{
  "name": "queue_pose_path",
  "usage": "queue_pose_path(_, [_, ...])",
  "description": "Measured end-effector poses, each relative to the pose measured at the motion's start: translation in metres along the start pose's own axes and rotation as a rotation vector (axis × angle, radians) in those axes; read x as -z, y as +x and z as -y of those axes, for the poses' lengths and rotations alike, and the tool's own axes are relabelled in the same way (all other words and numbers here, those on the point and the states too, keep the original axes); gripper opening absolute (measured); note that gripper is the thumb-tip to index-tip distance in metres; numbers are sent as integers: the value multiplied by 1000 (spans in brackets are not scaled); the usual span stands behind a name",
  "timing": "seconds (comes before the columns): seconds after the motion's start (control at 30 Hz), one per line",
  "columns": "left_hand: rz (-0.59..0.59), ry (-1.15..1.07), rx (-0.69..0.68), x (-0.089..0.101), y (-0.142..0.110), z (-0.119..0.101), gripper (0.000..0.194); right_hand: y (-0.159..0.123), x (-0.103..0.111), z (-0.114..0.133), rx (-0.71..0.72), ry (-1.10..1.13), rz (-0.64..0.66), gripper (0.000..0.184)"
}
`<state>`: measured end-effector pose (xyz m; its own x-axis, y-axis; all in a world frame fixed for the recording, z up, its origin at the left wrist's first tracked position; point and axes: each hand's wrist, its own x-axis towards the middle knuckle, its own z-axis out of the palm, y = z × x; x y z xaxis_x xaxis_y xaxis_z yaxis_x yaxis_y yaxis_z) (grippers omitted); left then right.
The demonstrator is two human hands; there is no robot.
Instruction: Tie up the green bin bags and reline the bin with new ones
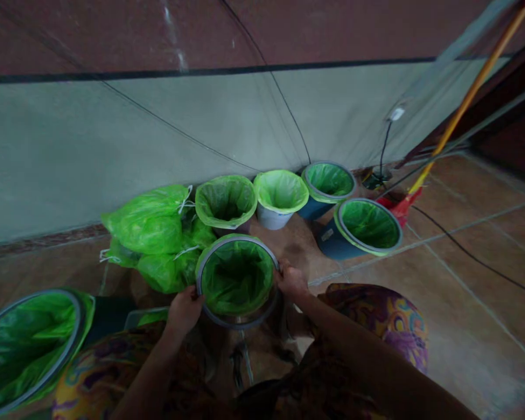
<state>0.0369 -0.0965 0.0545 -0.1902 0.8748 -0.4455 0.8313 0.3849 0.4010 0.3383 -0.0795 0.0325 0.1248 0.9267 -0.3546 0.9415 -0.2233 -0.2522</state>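
Note:
In the middle stands a trash can lined with a green plastic bag (236,280). A grey ring (250,322) encircles the bag's mouth, and at the near side a gap shows between ring and bag. My left hand (185,312) pinches the ring's left side. On the opposite side, the fingers of my right hand (291,280) close around the ring. The body of this can is mostly hidden below the ring. Just behind it is a dark can with a green liner (226,201) folded over its rim.
Tied green garbage bags (153,224) lie to the left. A white lined can (275,218) and two blue lined cans (332,236) stand along the wall. Another lined can (76,344) is at lower left. A yellow pole (468,105) and a cable (472,245) are at right.

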Motion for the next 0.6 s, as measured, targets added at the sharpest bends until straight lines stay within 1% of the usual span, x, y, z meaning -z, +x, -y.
queue_pose_path(0.13, [-26, 103, 34, 0, -2, -4, 15, 6, 2, 4, 33, -18, -18, 44])
queue_pose_path(0.3, [-69, 103, 36, 1, 1, -6, 21, 19, 6, 9, 66, 11, -40, 43])
queue_pose_path(0.43, [-85, 92, 67, -2, 6, -9, 26, 29, 5, 13, 54, 9, -20, 43])
queue_pose_path(0.6, [-105, 197, 87, -11, 14, -10, 29, 34, 4, 18, 47, -23, 18, 44])
